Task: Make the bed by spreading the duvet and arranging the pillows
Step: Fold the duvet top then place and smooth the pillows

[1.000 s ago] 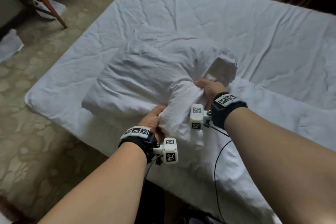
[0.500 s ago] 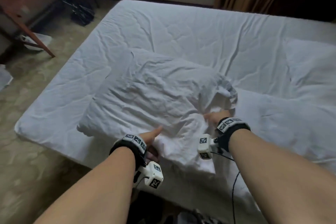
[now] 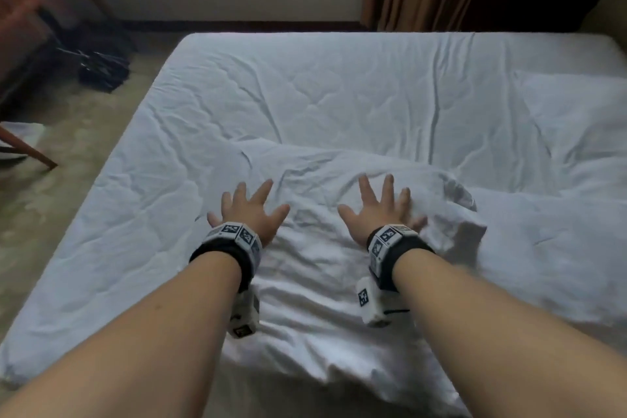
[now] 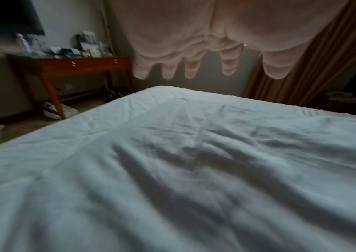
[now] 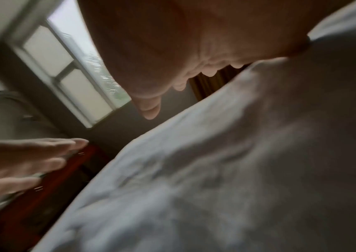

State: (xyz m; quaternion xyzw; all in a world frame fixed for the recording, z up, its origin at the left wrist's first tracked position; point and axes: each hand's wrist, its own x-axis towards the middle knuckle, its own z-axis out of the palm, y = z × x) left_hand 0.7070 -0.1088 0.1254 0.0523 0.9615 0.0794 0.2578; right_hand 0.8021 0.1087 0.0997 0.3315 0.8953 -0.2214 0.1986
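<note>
The bed (image 3: 339, 95) stretches away from me, duvet (image 3: 390, 105) spread flat across it. At its near edge lies the pillow (image 3: 322, 265), long axis running left to right, directly under both palms. My left hand (image 3: 249, 212) and right hand (image 3: 380, 210) hover or press there, fingers splayed wide, gripping nothing; contact I cannot tell.

Pillow (image 3: 305, 282) lies on the bed's (image 3: 305, 95) near edge (desk (image 3: 30, 10) far left), second pillow (image 3: 559, 220) beside it
</note>
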